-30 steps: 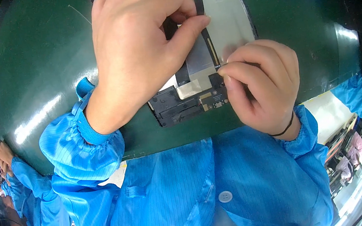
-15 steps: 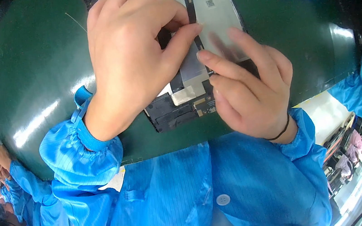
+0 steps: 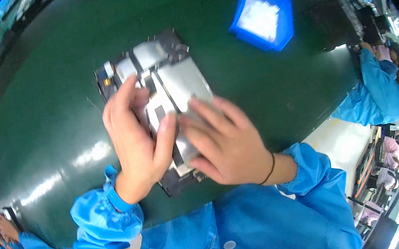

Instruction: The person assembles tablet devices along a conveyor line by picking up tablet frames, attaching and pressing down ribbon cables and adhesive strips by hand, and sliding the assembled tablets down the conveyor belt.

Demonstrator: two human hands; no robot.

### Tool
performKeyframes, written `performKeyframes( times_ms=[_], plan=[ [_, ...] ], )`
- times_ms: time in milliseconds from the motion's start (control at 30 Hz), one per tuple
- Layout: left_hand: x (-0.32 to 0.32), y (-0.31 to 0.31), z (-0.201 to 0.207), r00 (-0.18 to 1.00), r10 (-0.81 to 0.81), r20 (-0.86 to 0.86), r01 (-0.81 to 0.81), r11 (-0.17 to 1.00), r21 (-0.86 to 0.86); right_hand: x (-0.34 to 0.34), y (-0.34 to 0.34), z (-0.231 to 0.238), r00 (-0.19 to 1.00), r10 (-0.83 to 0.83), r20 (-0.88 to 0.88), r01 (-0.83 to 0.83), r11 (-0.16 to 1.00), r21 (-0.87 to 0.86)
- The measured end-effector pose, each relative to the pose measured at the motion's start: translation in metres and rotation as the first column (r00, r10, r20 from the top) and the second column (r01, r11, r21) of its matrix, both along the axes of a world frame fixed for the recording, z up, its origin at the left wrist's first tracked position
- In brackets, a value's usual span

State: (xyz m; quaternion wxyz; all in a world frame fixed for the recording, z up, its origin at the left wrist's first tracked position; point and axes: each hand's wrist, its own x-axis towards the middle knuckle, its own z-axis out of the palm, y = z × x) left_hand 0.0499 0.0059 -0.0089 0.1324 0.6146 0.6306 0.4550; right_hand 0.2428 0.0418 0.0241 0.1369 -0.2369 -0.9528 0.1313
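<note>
An opened tablet-like device [image 3: 184,78] lies on the green work surface, its black frame, silver panels and a thin dark strip along the middle exposed. My left hand [image 3: 133,140] rests at its left side, thumb and fingers apart, with the fingertips over the panels. On the right, my right hand [image 3: 232,143] lies with fingers stretched over the lower silver panel near the dark strip. Nothing shows gripped in either hand, and the fingers are somewhat blurred. Both hands cover part of the device's lower half.
Farther off to the right stands a blue plastic bin [image 3: 288,19] holding white material [image 3: 258,18]. The green table [image 3: 54,93] curves away on both sides. Blue-sleeved people work at the far right and lower left, one with a hand [image 3: 6,228] near the table's edge.
The view has shifted, showing the whole device and the blue bin. My left hand has left its pinch at the dark strip and spread out; my right hand has come down flatter on the panel.
</note>
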Motion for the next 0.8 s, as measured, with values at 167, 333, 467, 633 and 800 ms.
performKeyframes(
  times_ms=[167,333,467,633,800],
  plan=[
    [-0.004,-0.015,-0.008,0.99,0.047,0.133,-0.059,0.994,0.091,0.017,-0.018,0.005,0.996,0.085,-0.007,-0.085,0.996,0.005],
    [0.015,-0.042,-0.007,0.931,0.067,0.359,-0.075,0.997,0.01,0.016,0.025,-0.004,0.995,-0.046,-0.09,0.033,0.989,-0.144],
    [0.02,-0.048,-0.005,0.938,0.038,0.345,-0.026,0.999,-0.04,0.022,0.04,-0.026,0.953,-0.292,-0.075,0.257,0.917,-0.304],
    [0.016,-0.047,-0.018,0.883,0.049,0.466,-0.08,0.996,0.047,0.002,0.036,-0.034,0.868,-0.393,-0.303,0.075,0.708,-0.702],
    [-0.004,-0.028,0.001,0.832,0.181,0.525,-0.299,0.942,0.149,-0.047,0.081,0.007,0.695,-0.55,-0.463,-0.38,0.266,-0.886]
  ],
)
